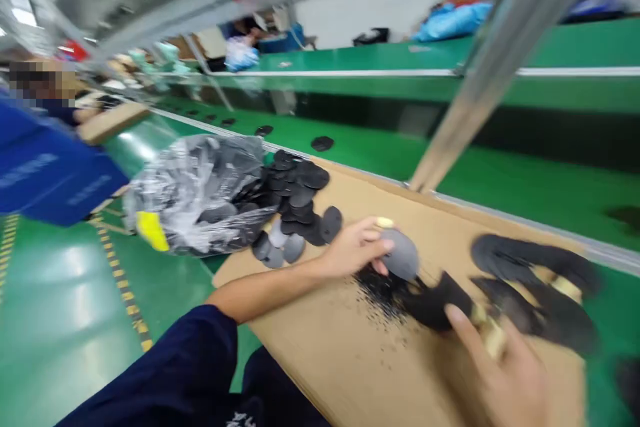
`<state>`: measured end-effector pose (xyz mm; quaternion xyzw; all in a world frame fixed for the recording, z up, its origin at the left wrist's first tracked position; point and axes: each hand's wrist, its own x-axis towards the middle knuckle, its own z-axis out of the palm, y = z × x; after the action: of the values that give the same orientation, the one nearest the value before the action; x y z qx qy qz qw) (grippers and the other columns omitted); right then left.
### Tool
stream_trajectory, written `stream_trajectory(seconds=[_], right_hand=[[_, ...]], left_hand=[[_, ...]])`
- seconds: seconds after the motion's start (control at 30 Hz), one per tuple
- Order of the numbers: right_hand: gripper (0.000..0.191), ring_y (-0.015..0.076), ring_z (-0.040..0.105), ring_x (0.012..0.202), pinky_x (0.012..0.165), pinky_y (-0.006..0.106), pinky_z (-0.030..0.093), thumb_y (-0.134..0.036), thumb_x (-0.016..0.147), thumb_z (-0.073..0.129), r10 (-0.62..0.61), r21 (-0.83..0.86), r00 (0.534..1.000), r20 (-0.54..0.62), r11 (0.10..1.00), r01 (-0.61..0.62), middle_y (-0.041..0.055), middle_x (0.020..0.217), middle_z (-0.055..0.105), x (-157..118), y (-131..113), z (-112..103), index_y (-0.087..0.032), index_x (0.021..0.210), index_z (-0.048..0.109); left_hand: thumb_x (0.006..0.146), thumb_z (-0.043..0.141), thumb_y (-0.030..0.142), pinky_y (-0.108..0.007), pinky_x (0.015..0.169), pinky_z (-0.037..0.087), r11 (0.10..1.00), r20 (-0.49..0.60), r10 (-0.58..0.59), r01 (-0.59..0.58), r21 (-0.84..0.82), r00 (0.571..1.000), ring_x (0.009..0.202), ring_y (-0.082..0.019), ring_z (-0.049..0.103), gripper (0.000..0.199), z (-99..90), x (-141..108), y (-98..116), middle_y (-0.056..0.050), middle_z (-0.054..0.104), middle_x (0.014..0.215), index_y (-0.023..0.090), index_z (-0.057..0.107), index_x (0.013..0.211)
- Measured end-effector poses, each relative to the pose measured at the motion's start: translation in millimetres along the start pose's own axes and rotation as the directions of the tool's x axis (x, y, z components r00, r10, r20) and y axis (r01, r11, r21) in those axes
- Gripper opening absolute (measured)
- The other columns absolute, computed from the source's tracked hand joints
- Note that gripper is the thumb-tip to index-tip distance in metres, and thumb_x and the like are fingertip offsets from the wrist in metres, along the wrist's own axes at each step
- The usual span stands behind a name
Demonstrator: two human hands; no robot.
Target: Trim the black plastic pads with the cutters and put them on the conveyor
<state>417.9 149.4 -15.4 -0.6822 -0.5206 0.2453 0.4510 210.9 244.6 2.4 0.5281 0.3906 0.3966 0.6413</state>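
My left hand (pixel 357 248) pinches a flat grey oval piece (pixel 403 255) between thumb and fingers, and one fingertip wears a pale yellow cover. My right hand (pixel 510 367), blurred, has a finger lying on a curved black sheet piece (pixel 437 301) and seems to grip its near edge; yellowish covers show on its fingers too. Between the hands, a heap of small black scraps (pixel 383 290) is scattered on the cardboard (pixel 325 333). More curved black pieces (pixel 535 280) lie just beyond my right hand. Left of my left hand are piled black ovals (pixel 300 190).
A clear plastic bag (pixel 195 180) with dark pieces inside sits at the left. A slanted metal post (pixel 480 93) rises behind the cardboard. Single black pieces (pixel 323 143) lie on the green belt (pixel 370 137). Another person is near the blue bin (pixel 50 160).
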Motion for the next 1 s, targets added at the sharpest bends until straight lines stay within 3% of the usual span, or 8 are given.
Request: stream_trajectory(seconds=[0.1,0.2,0.33,0.4,0.47,0.67,0.8,1.0], right_hand=[[0.038,0.0135,0.042,0.054,0.051,0.027,0.039,-0.056,0.081,0.069,0.106,0.108,0.991,0.083,0.988,-0.114,-0.0038,0.060,0.046,-9.5,-11.2,-0.4,-0.022,0.071,0.054],[0.034,0.0127,0.038,0.058,0.056,0.027,0.039,-0.051,0.084,0.068,0.144,0.186,0.984,0.104,0.969,-0.161,-0.0043,0.063,0.043,-13.3,-20.2,3.4,-0.022,0.074,0.052],[0.032,0.0134,0.041,0.063,0.058,0.026,0.040,-0.050,0.083,0.069,0.199,0.295,0.966,0.163,0.925,-0.240,-0.0031,0.068,0.046,-18.3,-25.0,8.2,-0.022,0.077,0.053],[0.032,0.0130,0.041,0.062,0.057,0.026,0.040,-0.049,0.082,0.070,0.208,0.331,0.962,0.176,0.908,-0.257,-0.0038,0.068,0.045,-20.3,-25.1,9.0,-0.022,0.078,0.053],[0.030,0.0123,0.040,0.061,0.058,0.026,0.040,-0.047,0.082,0.071,0.193,0.340,0.963,0.187,0.907,-0.248,-0.0049,0.067,0.043,-21.5,-25.2,9.0,-0.022,0.081,0.054],[0.024,0.0113,0.035,0.057,0.057,0.026,0.038,-0.042,0.086,0.068,0.122,0.290,0.971,0.207,0.940,-0.180,-0.0065,0.064,0.039,-26.9,-28.3,9.6,-0.023,0.084,0.055],[0.023,0.0121,0.035,0.057,0.056,0.026,0.038,-0.043,0.088,0.065,0.104,0.220,0.978,0.183,0.965,-0.144,-0.0057,0.064,0.040,-30.2,-28.9,11.6,-0.023,0.084,0.054],[0.027,0.0120,0.035,0.057,0.055,0.026,0.037,-0.045,0.089,0.065,0.096,0.226,0.978,0.184,0.964,-0.137,-0.0054,0.064,0.040,-30.6,-28.6,13.5,-0.023,0.079,0.051]], left_hand=[[0.076,0.079,0.052,-0.022,0.047,0.050,1.000,-0.023,-0.006,0.005,-0.022,1.000,0.048,-0.010,0.061,0.044,-2.4,-8.3,-15.4,0.000,0.069,0.068,0.017,0.065,0.100],[0.088,0.073,0.041,-0.022,0.051,0.054,0.973,-0.073,0.202,-0.191,0.129,0.977,0.051,-0.009,0.063,0.025,-9.9,-16.1,-20.9,-0.002,0.074,0.075,0.017,0.070,0.094],[0.092,0.071,0.038,-0.038,0.092,0.063,0.796,0.129,0.501,-0.514,0.320,0.856,0.102,-0.020,0.074,0.021,-10.6,-30.7,-17.6,-0.010,0.077,0.113,0.019,0.074,0.101],[0.094,0.070,0.039,-0.039,0.093,0.062,0.697,0.258,0.560,-0.617,0.365,0.787,0.105,-0.020,0.072,0.021,-7.8,-35.4,-16.6,-0.010,0.076,0.113,0.019,0.074,0.101],[0.096,0.067,0.032,-0.036,0.088,0.062,0.640,0.278,0.584,-0.643,0.422,0.763,0.100,-0.018,0.072,0.016,-4.8,-37.4,-17.2,-0.008,0.075,0.107,0.020,0.074,0.103],[0.092,0.071,0.026,-0.035,0.094,0.060,0.630,0.197,0.483,-0.495,0.598,0.853,0.118,-0.020,0.063,0.049,-4.4,-36.7,-18.3,-0.011,0.064,0.126,0.022,0.058,0.140],[0.095,0.067,0.024,-0.028,0.083,0.059,0.661,0.231,0.455,-0.500,0.559,0.860,0.093,-0.014,0.069,0.028,-6.5,-37.0,-17.5,-0.005,0.074,0.101,0.021,0.069,0.123],[0.092,0.071,0.034,-0.027,0.076,0.060,0.817,0.064,0.395,-0.382,0.431,0.917,0.086,-0.014,0.071,0.020,2.4,-43.6,-22.4,-0.005,0.076,0.098,0.019,0.071,0.106]])
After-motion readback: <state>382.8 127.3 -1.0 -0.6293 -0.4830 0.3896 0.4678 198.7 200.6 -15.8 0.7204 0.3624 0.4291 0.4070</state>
